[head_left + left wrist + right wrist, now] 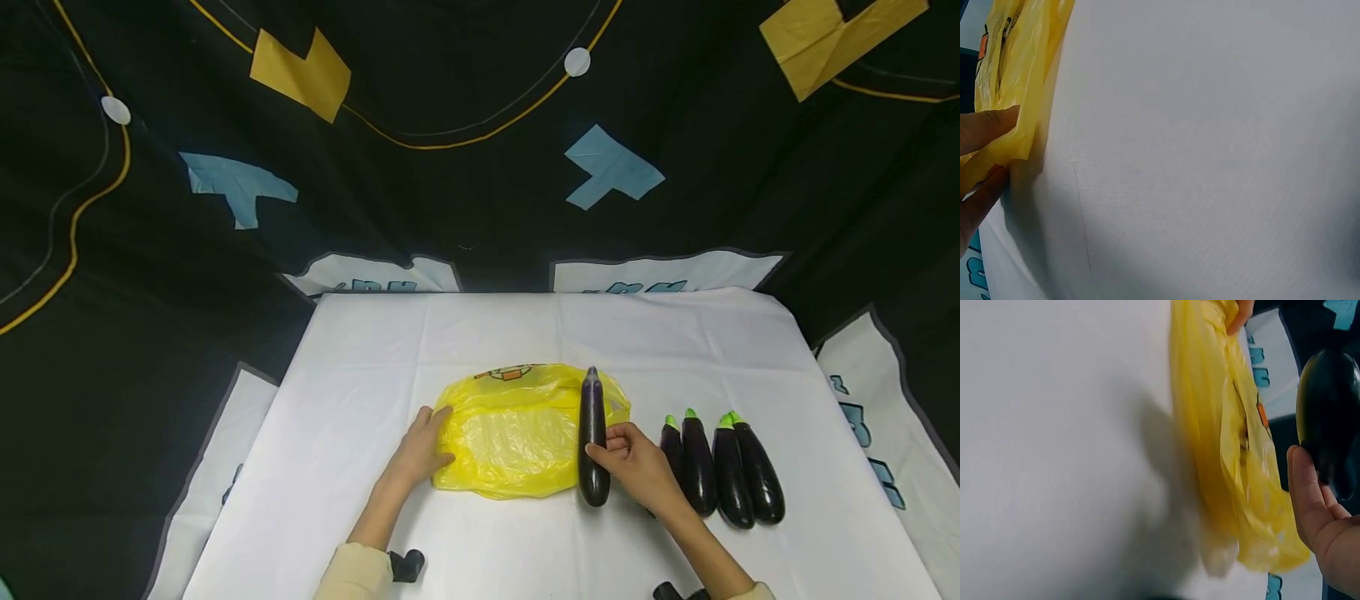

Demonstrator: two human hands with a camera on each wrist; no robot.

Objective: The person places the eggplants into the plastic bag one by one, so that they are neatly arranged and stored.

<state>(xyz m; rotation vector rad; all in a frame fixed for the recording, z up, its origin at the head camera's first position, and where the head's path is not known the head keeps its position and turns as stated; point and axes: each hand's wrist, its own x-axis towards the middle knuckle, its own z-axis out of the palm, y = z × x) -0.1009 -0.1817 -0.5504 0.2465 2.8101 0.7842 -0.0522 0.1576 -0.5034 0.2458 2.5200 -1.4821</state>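
- So, right hand (637,468): grip clamped on held eggplant (592,437), by yellow bag (517,446).
- Left hand (417,450): grip pinching bag's left side.
- Four eggplants (699,467) toward desk (487,329) right edge.

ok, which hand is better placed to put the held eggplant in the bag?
Right, likely: the right hand holds the eggplant at the right end of the yellow bag; the left hand holds the bag's left edge.

Behind the white-covered table (525,550) and along both its sides spreads dark fabric (420,217) patterned with yellow lines (420,147) and blue shapes (611,171).
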